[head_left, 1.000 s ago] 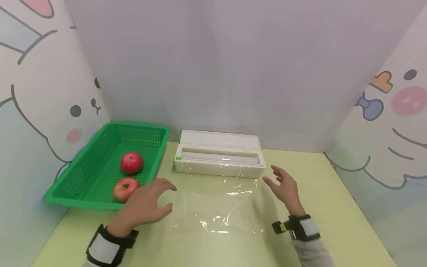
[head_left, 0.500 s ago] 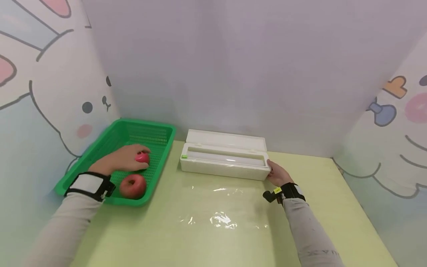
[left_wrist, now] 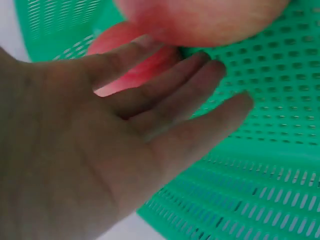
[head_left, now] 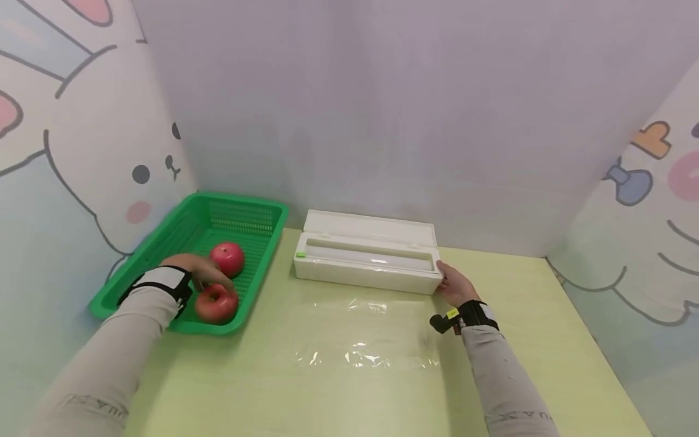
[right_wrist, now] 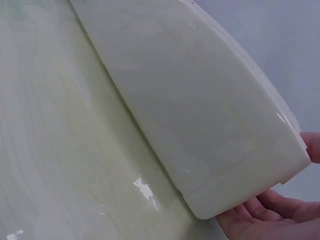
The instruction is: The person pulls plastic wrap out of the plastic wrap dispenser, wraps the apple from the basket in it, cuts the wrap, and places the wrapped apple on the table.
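My left hand (head_left: 199,268) is inside the green basket (head_left: 240,200), between two red apples. One, the front apple (head_left: 215,308), lies under its fingertips; the back apple (head_left: 228,257) sits just beyond. In the left wrist view the fingers (left_wrist: 195,125) are spread and fairly straight beside the apples, gripping neither. At the right end of a white cling film box (head_left: 366,274), my right hand (head_left: 455,286) holds the corner, thumb on one side and fingers curled at the other in the right wrist view. Clear cling film (head_left: 360,340) stretches from the box over the table.
The box's lid (head_left: 371,227) stands raised at the back, with the film roll (head_left: 368,257) visible inside. A small green slider (head_left: 301,255) sits at its left end. A plain back wall (head_left: 371,121) and cartoon-printed side walls enclose the yellow-green table (head_left: 519,303).
My left hand reached into the basket to the back apple, then shifted toward the front one. The right hand moved to the box's right end and stays there.
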The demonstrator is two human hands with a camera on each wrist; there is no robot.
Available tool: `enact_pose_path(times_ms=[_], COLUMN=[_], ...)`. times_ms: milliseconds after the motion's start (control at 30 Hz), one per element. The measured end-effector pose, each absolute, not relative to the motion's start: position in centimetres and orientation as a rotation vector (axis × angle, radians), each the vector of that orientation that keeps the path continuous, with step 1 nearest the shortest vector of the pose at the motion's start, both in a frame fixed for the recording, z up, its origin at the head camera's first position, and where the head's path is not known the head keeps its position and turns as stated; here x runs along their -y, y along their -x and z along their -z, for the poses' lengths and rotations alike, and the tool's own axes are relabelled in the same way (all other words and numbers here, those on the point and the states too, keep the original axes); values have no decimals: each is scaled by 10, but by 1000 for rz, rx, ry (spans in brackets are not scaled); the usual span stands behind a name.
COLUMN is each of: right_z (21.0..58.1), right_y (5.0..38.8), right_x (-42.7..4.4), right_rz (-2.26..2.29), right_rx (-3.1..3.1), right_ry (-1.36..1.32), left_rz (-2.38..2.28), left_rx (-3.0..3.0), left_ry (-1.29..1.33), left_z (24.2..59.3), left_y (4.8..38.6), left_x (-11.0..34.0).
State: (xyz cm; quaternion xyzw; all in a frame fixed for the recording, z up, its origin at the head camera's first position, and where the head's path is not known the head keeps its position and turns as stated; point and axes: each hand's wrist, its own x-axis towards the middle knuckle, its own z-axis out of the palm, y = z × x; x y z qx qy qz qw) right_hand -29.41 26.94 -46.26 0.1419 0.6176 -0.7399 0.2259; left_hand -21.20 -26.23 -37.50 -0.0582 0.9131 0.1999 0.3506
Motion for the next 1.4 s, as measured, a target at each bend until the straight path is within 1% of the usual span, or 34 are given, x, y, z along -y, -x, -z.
enact_pose_path(times_ms=[133,167,633,867,1033,1167,1400], right_z=[463,464,465,463,463,462,462], right_y=[294,294,294,291,291,291,290], right_x=[-266,-266,-265,-267,-267,-266,-264], right_rz=[2059,2066,2070,2046,2042,2052,2041], right_rx=[-1691,-1684,-1693,-1711,-1717,-1706,-1719], right_ry=[-409,-413,-385,-418,-419,-449,-499], left_rz=[-597,-595,-630,-655,-755,-731,-522], left_rx=[-2405,-2419,-2389,-2370,-2326,-2335,-2648], left_ry=[419,453,506,428,383,187,-166], left_z=[376,376,378,374,361,349,329], left_y=[204,203,198,201,205,214,220], left_x=[255,253,239,242,248,250,245])
